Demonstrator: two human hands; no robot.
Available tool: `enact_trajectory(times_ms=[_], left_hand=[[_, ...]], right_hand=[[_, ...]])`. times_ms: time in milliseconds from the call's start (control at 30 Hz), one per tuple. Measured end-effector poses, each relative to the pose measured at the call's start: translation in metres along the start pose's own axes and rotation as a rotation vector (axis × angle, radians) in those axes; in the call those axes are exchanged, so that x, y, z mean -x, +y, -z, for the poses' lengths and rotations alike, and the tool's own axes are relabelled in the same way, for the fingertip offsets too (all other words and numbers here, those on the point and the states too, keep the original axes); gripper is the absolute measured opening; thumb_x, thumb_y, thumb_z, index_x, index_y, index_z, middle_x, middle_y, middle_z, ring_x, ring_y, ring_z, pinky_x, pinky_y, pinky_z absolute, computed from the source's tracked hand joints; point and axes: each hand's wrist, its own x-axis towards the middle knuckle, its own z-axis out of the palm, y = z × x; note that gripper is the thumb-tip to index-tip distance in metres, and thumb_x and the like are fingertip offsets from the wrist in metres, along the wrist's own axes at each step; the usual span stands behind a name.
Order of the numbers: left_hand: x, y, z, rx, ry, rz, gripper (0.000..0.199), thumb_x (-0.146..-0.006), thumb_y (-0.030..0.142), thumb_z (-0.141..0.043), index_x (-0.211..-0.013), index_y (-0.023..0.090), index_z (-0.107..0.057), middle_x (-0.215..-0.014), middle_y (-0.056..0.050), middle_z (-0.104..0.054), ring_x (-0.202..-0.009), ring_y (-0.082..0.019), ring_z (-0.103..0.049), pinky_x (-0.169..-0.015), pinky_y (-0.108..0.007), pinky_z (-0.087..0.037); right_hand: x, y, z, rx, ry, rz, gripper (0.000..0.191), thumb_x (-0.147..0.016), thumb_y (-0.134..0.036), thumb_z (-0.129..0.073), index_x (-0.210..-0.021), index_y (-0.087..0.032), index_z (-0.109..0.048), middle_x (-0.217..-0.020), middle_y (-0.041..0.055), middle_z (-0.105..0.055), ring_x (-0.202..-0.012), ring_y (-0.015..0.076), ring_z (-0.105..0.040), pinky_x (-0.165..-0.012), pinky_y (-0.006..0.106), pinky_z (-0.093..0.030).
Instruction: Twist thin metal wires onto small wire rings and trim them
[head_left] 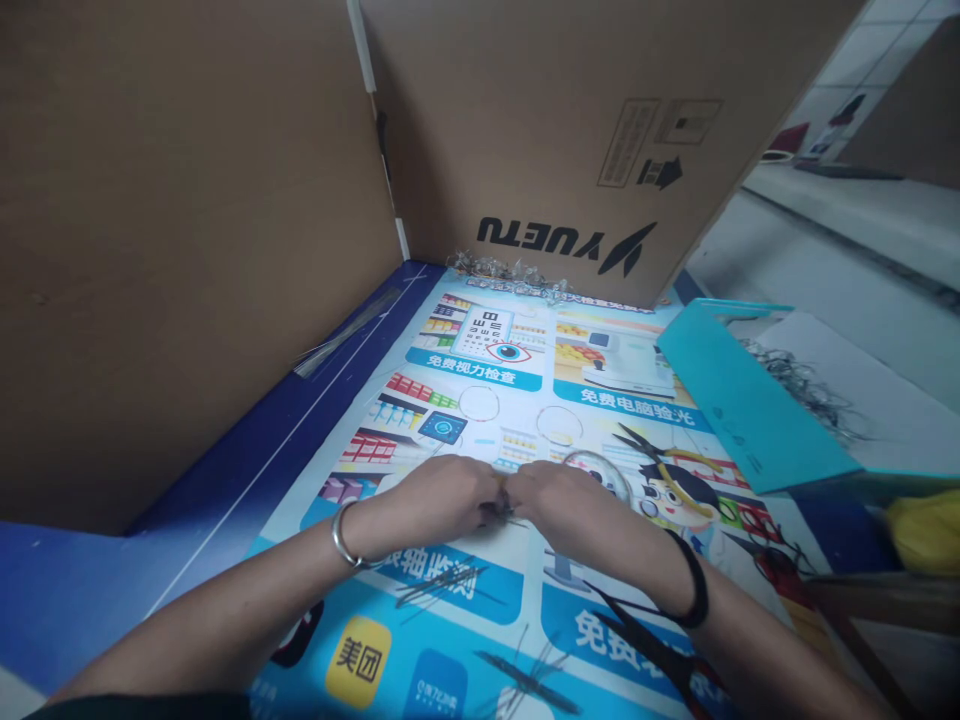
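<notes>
Left hand (457, 490) and right hand (547, 492) pinched on small dark piece (493, 506), shape unclear; probably light, fingertip hold

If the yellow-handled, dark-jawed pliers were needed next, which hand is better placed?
Probably the right hand: the pliers lie on its side, farther from the left hand. Both hands meet with fingers curled.

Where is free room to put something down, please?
These look bare: the blue strip between left cardboard panel and left forearm, and the poster left of the wire rings. Crowded: loose wires below the left hand; pliers and scissors around the right forearm.
</notes>
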Motion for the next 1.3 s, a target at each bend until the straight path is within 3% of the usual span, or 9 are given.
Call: enact_trajectory(times_ms=[300,500,767,933,1133,1300], left_hand=[[0.003,0.003,0.006,-0.167,0.009,0.006,0.018,-0.082,0.017,-0.05,-0.073,0.018,-0.065,-0.071,-0.003,-0.066,-0.061,-0.015,-0.058,-0.051,-0.025,-0.034],[0.006,0.006,0.007,-0.363,0.099,-0.024,0.018,-0.08,0.008,-0.049,-0.071,0.018,-0.06,-0.067,-0.001,-0.061,-0.061,-0.015,-0.053,-0.052,-0.027,-0.034],[0.0,0.009,0.004,-0.57,0.158,-0.045,0.009,-0.08,0.011,-0.056,-0.072,0.016,-0.057,-0.071,-0.004,-0.058,-0.072,-0.021,-0.05,-0.06,-0.033,-0.037],[-0.003,0.009,0.004,-0.605,0.186,-0.055,0.01,-0.08,0.009,-0.053,-0.072,0.015,-0.056,-0.072,-0.005,-0.057,-0.075,-0.021,-0.049,-0.063,-0.034,-0.038],[-0.002,0.01,0.002,-0.608,0.173,0.032,0.01,-0.079,0.007,-0.05,-0.078,0.015,-0.056,-0.075,-0.006,-0.057,-0.072,-0.022,-0.051,-0.057,-0.032,-0.04],[-0.002,0.008,0.004,-0.56,0.21,0.077,0.012,-0.08,0.005,-0.048,-0.081,0.015,-0.056,-0.078,-0.006,-0.057,-0.071,-0.018,-0.051,-0.054,-0.027,-0.04]], right_hand=[[0.012,0.012,0.021,-0.039,0.025,0.065,0.022,-0.085,-0.009,-0.042,-0.078,-0.019,-0.06,-0.079,0.0037,-0.061,-0.074,0.0156,-0.055,-0.059,0.025,-0.032],[0.005,0.005,0.012,0.055,0.054,-0.069,0.02,-0.08,-0.005,-0.046,-0.08,-0.018,-0.061,-0.078,0.0045,-0.062,-0.07,0.0172,-0.056,-0.058,0.026,-0.033],[0.0,-0.007,0.004,0.108,0.059,-0.212,0.019,-0.078,-0.003,-0.046,-0.08,-0.018,-0.058,-0.076,0.0059,-0.061,-0.072,0.0192,-0.058,-0.057,0.027,-0.034],[-0.002,-0.008,0.002,0.117,0.063,-0.238,0.018,-0.081,-0.003,-0.045,-0.082,-0.018,-0.056,-0.081,0.0072,-0.06,-0.078,0.0189,-0.059,-0.06,0.027,-0.036],[-0.006,-0.005,-0.004,0.083,0.086,-0.288,0.018,-0.083,-0.006,-0.043,-0.084,-0.017,-0.056,-0.082,0.0073,-0.061,-0.076,0.0187,-0.059,-0.06,0.027,-0.036],[-0.011,0.0,-0.002,-0.139,0.132,-0.358,0.02,-0.086,-0.012,-0.04,-0.081,-0.017,-0.059,-0.084,0.0056,-0.064,-0.08,0.016,-0.059,-0.067,0.025,-0.038]])
